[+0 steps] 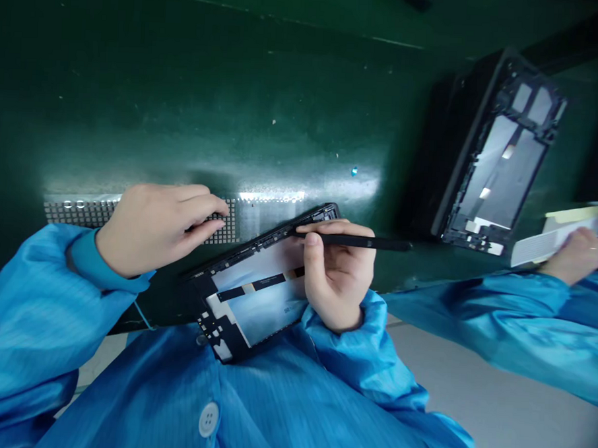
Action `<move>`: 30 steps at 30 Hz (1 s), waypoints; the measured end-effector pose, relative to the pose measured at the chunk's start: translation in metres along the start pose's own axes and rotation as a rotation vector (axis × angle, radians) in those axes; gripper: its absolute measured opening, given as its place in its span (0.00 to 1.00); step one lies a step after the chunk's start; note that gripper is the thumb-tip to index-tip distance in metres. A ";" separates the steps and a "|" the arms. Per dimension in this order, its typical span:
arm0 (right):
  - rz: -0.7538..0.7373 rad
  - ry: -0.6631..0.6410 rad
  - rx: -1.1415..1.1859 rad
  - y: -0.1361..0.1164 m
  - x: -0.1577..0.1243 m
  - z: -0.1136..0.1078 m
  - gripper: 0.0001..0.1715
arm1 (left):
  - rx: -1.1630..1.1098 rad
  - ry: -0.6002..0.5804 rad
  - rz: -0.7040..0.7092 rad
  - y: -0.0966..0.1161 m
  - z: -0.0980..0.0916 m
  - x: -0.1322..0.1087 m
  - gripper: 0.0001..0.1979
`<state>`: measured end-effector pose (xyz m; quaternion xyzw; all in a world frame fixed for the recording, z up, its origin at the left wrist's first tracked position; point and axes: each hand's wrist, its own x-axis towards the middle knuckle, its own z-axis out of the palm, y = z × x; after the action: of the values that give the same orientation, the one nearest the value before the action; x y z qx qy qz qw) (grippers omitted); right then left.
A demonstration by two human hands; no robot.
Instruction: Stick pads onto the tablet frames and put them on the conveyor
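My right hand (337, 272) is closed around a thin black stick-like tool (362, 241) and also props up a black phone frame (257, 285), tilted with its open inner side towards me. The frame's lower end rests against my blue coat. My left hand (155, 225) lies to the left of the frame, its fingers pinched on a sheet of small silvery parts (89, 211) on the green bench top (235, 102). What the fingertips hold is too small to make out.
A stack of black phone frames (500, 160) stands at the right on the bench. Further right, a co-worker's hand (575, 256) in a blue sleeve holds a white strip. Grey floor shows at the lower right.
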<state>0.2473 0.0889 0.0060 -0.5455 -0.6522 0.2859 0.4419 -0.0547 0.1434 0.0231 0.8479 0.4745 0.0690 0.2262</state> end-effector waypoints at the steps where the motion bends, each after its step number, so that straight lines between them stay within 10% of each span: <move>1: -0.033 -0.038 -0.057 -0.005 0.002 -0.004 0.07 | -0.001 0.001 0.003 0.000 0.000 0.000 0.18; 13: -0.069 -0.697 0.035 -0.018 0.067 0.002 0.05 | 0.002 -0.032 -0.026 0.005 -0.001 0.003 0.19; 25: 0.029 -0.647 0.190 -0.016 0.064 0.001 0.04 | 0.024 -0.034 -0.024 0.002 -0.002 0.004 0.19; 30: 0.230 -0.167 0.335 -0.013 0.018 -0.045 0.11 | 0.048 -0.027 -0.038 0.032 -0.011 -0.015 0.25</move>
<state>0.2811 0.0984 0.0419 -0.5098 -0.5634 0.4830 0.4352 -0.0415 0.1204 0.0481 0.8448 0.4890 0.0420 0.2132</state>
